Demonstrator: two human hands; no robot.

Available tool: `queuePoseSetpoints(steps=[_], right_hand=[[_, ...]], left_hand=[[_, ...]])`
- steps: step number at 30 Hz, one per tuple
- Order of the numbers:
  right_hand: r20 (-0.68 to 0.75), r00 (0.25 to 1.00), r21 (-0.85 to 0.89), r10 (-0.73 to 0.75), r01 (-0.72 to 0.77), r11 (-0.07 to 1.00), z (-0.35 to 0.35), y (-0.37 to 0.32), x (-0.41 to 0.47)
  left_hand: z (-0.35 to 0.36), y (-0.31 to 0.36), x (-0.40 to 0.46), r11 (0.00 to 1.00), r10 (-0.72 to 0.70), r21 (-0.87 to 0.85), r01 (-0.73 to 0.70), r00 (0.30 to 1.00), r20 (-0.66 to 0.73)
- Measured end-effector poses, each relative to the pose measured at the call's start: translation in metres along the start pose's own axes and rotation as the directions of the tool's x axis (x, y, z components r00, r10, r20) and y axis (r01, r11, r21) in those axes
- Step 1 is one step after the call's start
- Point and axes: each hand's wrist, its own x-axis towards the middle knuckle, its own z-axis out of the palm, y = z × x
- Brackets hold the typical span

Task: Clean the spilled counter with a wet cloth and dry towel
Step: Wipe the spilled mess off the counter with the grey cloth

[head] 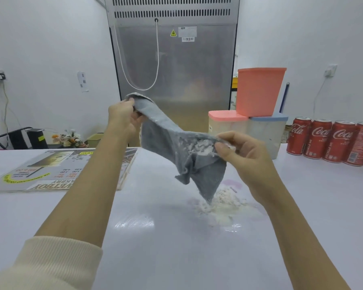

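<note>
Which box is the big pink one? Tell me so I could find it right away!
Look at the white counter and follow it to the far right, just left of the row of red cola cans. Two low tubs sit there side by side, one with a pink lid, one with a blue lid. The big pink box stands stacked on top of them, and it alone is pink all over.

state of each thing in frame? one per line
cloth: held up above the counter, smeared white
left hand: grips one cloth end
right hand: pinches the other end
spill: white clumps on the counter
tubs: lidded, stacked
cans: upright, in a row
</note>
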Motion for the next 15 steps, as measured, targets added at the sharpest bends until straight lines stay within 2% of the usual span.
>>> queuePoseSetpoints(steps=[2, 4, 6, 8, 11, 13, 15], right_hand=[[0.161, 0.985, -0.060, 0.056, -0.047, 0.997, 0.010, -0.001, -0.008], [0.237, 0.959, -0.101, 0.158, -0.138, 0.985, 0.021, 0.006, -0.015], [0.212, 0.951, -0.066, 0.227, -0.217, 0.974, 0.030, 0.012, -0.018], [0.188, 0.945, 0.011, 0.268, -0.275, 0.962, 0.031, 0.010, -0.017], [0.175, 0.935, 0.158, 0.309, -0.336, 0.928, 0.026, 0.003, -0.014], [0.111, 0.938, 0.240, 0.329, -0.347, 0.907, 0.021, -0.001, -0.015], [-0.005, 0.936, 0.287, 0.351, -0.335, 0.898, 0.015, -0.001, -0.017]], left_hand=[[-0.018, -0.009, 0.003, 0.994, -0.049, 0.093, 0.053, 0.998, -0.044], [-0.039, -0.026, 0.005, 0.975, -0.130, 0.174, 0.140, 0.989, -0.068], [-0.054, -0.035, 0.006, 0.969, -0.172, 0.160, 0.187, 0.980, -0.103], [-0.055, -0.031, 0.007, 0.980, -0.164, 0.097, 0.175, 0.981, -0.107], [-0.037, -0.017, 0.005, 0.993, -0.112, -0.025, 0.111, 0.993, -0.035], [-0.019, -0.009, 0.002, 0.995, -0.078, -0.060, 0.079, 0.997, 0.011], [-0.006, -0.012, 0.000, 0.992, -0.103, -0.072, 0.105, 0.994, 0.031]])
